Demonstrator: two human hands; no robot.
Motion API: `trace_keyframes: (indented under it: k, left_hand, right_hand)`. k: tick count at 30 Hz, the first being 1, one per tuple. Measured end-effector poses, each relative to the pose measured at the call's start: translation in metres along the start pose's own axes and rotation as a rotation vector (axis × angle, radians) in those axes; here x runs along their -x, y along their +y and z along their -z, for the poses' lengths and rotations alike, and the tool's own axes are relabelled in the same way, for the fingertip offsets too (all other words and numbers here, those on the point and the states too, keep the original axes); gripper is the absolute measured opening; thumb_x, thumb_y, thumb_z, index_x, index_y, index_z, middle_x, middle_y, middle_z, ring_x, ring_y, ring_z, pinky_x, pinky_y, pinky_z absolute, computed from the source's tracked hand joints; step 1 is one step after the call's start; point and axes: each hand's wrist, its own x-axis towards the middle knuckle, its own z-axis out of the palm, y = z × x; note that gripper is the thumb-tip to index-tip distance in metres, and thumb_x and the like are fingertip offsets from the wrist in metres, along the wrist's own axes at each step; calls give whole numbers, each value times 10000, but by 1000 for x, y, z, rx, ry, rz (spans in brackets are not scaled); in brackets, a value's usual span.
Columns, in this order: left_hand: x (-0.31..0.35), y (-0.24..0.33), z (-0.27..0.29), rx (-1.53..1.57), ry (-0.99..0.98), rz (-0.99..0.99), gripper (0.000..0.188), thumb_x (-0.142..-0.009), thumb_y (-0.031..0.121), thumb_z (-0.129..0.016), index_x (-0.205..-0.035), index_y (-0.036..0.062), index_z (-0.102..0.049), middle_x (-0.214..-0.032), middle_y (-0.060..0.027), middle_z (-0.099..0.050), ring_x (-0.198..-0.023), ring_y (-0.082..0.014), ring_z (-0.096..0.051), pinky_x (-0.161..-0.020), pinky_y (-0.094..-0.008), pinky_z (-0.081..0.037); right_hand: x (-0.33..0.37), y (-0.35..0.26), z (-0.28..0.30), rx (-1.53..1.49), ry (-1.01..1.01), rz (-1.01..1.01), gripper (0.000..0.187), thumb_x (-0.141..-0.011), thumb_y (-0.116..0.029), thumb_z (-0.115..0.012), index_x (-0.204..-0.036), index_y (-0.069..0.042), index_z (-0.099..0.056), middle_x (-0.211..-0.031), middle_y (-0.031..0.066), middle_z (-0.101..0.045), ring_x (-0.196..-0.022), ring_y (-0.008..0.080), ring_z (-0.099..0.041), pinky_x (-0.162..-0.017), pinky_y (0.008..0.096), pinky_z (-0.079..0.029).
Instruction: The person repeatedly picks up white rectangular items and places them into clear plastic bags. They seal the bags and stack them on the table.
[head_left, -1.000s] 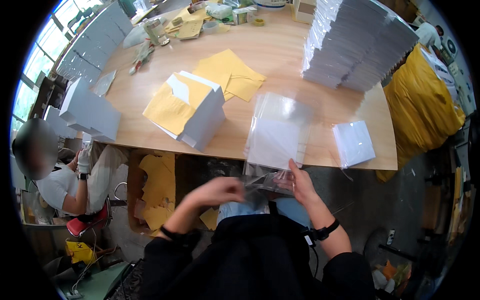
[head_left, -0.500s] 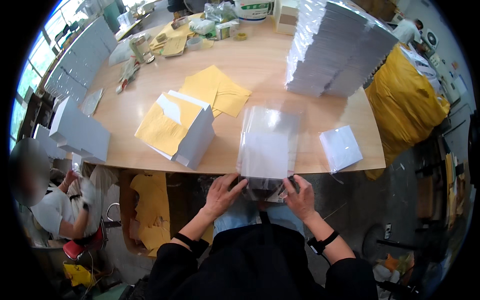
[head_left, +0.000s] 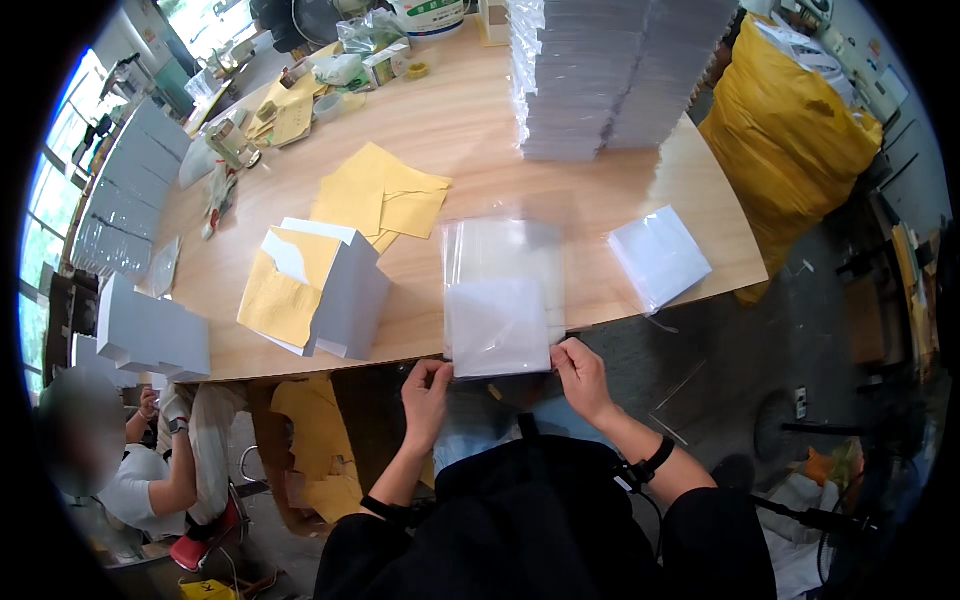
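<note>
A clear plastic bag [head_left: 505, 245] with a square stack of white paper [head_left: 497, 325] at its near end lies at the table's front edge. At its near left corner my left hand [head_left: 427, 395] is closed, thumb and forefinger pinching the plastic. My right hand [head_left: 582, 380] pinches the opposite near corner in the same way. More clear plastic seems to lie beneath, though the layers are hard to tell apart. A wrapped white paper packet [head_left: 660, 258] lies to the right. To the left stands a white paper block [head_left: 355, 290] topped by a torn yellow sheet [head_left: 285, 295].
Yellow paper sheets [head_left: 385, 195] lie beyond the block. A tall stack of wrapped packets [head_left: 610, 85] stands at the far right of the table [head_left: 420, 130], beside a big yellow sack [head_left: 780, 150]. A seated person [head_left: 155, 475] works at left. A yellow-lined box [head_left: 310, 440] sits below the edge.
The plastic flap that hung between my hands over the table edge no longer shows there. My hands have closed to pinches at the corners. The whole view has shifted and turned slightly.
</note>
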Motion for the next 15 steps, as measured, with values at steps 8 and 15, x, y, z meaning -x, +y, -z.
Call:
trace_keyframes:
  k: [8, 15]
  left_hand:
    - [-6, 9, -26, 620, -7, 585, 294, -1022, 393, -543, -940, 111, -570, -774, 14, -518, -751, -149, -501, -731, -344, -468]
    - [-12, 4, -28, 630, -244, 824, 613, -968, 698, -387, -998, 120, -590, -799, 15, -499, -773, -168, -513, -725, -397, -499]
  right_hand:
    - [-3, 8, -25, -557, -7, -541, 332, -1059, -356, -505, -962, -58, -615, -809, 2, -635, -659, 95, -599, -536, 247, -453]
    - [-8, 10, -21, -844, -116, -839, 360, -1033, -450, -526, -976, -108, -624, -812, -15, -632, -691, 103, -632, -558, 237, -466]
